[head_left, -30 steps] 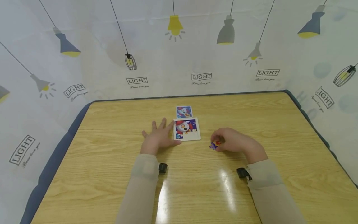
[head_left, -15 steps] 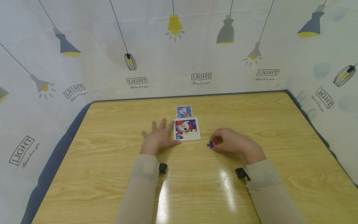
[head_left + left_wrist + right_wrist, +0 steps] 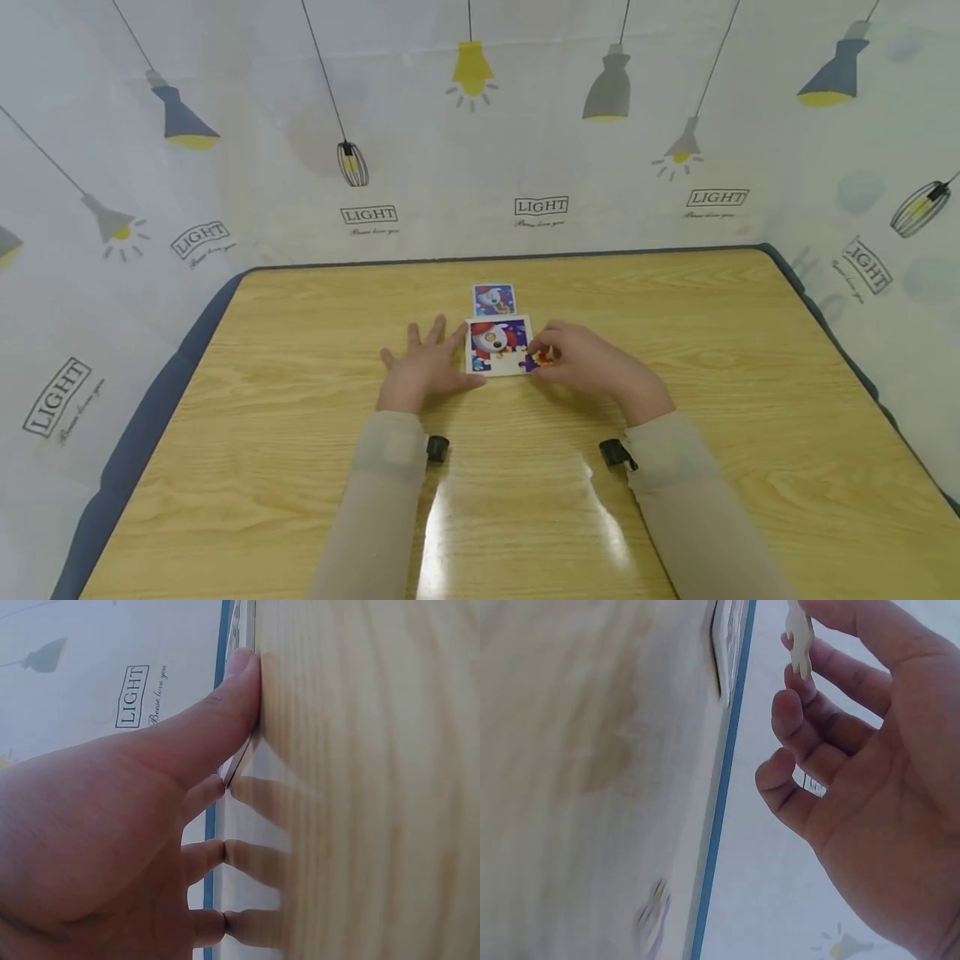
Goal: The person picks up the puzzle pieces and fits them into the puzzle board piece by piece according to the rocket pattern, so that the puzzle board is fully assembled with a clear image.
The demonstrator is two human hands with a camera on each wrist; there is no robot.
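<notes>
A small square jigsaw puzzle in a white tray (image 3: 504, 372) lies at the middle of the table, its lower right part bare of pieces. My left hand (image 3: 423, 367) rests spread at its left side, fingertips down on the tabletop. In the left wrist view, the thumb of that left hand (image 3: 112, 817) touches the tray's edge. Over the tray's right edge, my right hand (image 3: 588, 358) pinches a purple and orange puzzle piece (image 3: 537, 362) between thumb and fingers. The right wrist view shows this puzzle piece (image 3: 801, 641) edge-on, above the table.
A picture card (image 3: 494, 300) with the same cartoon figure lies just behind the tray. In the right wrist view, a small blurred thing with a purple edge (image 3: 654, 922) lies on the table. A lamp-printed curtain (image 3: 442, 167) stands behind the wooden table (image 3: 300, 517).
My right hand has moved left and away from me with the puzzle piece, from beside the tray to its right edge. The left hand has stayed in place.
</notes>
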